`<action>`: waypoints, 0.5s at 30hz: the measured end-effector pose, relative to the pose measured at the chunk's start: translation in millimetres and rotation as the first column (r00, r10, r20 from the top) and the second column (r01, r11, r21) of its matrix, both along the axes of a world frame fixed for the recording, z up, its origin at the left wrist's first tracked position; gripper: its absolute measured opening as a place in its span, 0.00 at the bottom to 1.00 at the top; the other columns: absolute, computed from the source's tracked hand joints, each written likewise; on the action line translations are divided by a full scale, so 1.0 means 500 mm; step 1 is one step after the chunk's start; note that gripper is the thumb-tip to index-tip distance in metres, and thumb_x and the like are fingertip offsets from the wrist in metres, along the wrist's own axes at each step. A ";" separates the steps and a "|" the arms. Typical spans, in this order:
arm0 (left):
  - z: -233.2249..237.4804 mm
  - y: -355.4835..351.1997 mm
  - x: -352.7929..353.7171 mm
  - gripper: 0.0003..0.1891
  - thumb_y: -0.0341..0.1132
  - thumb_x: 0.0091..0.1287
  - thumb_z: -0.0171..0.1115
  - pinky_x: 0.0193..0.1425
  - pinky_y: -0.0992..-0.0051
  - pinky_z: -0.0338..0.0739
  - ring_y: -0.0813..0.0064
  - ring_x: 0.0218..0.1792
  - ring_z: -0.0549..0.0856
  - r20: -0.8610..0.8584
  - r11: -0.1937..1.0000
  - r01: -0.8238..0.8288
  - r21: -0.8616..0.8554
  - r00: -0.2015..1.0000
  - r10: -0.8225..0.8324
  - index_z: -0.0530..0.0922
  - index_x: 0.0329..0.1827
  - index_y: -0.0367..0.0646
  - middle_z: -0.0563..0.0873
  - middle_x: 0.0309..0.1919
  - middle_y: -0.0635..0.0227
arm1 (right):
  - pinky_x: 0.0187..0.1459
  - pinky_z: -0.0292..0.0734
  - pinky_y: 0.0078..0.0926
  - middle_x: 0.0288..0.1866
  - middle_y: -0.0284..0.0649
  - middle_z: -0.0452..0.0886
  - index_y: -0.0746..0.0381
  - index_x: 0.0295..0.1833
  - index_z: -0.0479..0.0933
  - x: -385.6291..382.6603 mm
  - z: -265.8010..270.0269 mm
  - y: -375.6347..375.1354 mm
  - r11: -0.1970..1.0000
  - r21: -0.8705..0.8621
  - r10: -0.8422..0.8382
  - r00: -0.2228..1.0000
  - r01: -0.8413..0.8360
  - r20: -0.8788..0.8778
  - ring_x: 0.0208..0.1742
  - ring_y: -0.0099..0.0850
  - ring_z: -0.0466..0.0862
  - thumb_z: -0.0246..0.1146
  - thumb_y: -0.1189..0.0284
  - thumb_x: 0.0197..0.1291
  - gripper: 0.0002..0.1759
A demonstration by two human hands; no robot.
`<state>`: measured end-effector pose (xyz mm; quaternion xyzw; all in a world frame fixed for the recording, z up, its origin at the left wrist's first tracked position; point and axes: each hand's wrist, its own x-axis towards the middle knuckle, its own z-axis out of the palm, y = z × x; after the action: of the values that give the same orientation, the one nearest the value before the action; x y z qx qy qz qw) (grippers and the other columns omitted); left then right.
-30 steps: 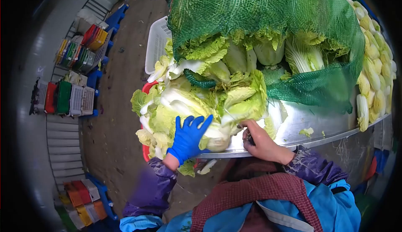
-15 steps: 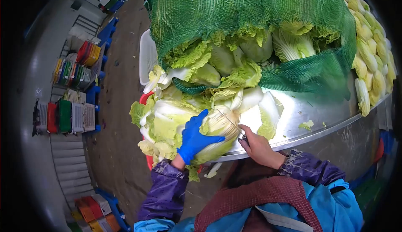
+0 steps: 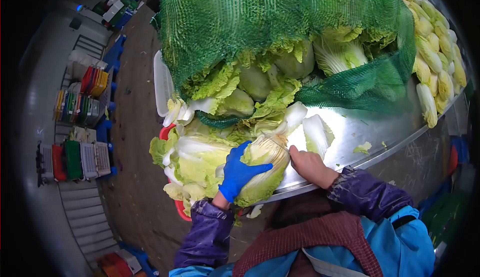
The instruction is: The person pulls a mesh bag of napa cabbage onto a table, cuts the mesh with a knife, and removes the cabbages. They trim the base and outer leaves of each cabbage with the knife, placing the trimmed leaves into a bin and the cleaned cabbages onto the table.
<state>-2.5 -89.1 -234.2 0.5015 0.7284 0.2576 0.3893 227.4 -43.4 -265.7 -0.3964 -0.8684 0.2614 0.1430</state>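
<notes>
My left hand (image 3: 244, 171), in a blue glove, is closed around the side of a napa cabbage (image 3: 262, 159) tilted with its stem end up. My bare right hand (image 3: 311, 166) is closed at the right of that stem end. It grips a knife; its handle is hidden in the fingers, and only a little of the blade can be made out against the stem. Loose cabbage leaves (image 3: 197, 152) are heaped under and left of the cabbage. One pale leaf (image 3: 316, 133) lies on the metal table (image 3: 367, 122) just above my right hand.
A green mesh sack (image 3: 280, 14) with several napa cabbages lies across the table's far side. Trimmed cabbages (image 3: 437, 62) are stacked at the right. A red container (image 3: 184, 209) shows beneath the leaves; a white basket (image 3: 163, 84) stands behind it. Stacked crates (image 3: 75, 157) stand at left.
The cabbage has turned more upright in my left hand. My right hand has moved in against the stem end, and the knife blade shows less than before. The whole view has shifted slightly.
</notes>
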 end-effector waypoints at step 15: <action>0.067 -0.069 0.047 0.47 0.49 0.37 0.79 0.60 0.61 0.63 0.58 0.53 0.72 -0.180 0.956 0.067 0.286 0.984 -0.015 0.69 0.61 0.39 0.76 0.51 0.59 | 0.14 0.67 0.26 0.22 0.39 0.71 0.64 0.57 0.62 0.025 0.075 0.010 0.158 -0.978 -0.341 0.922 -0.138 -0.185 0.13 0.27 0.72 0.49 0.73 0.66 0.15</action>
<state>20.9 -123.8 -200.6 0.5890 0.7035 0.3085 0.2510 239.8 -38.4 -228.3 -0.3958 -0.4187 0.8168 0.0289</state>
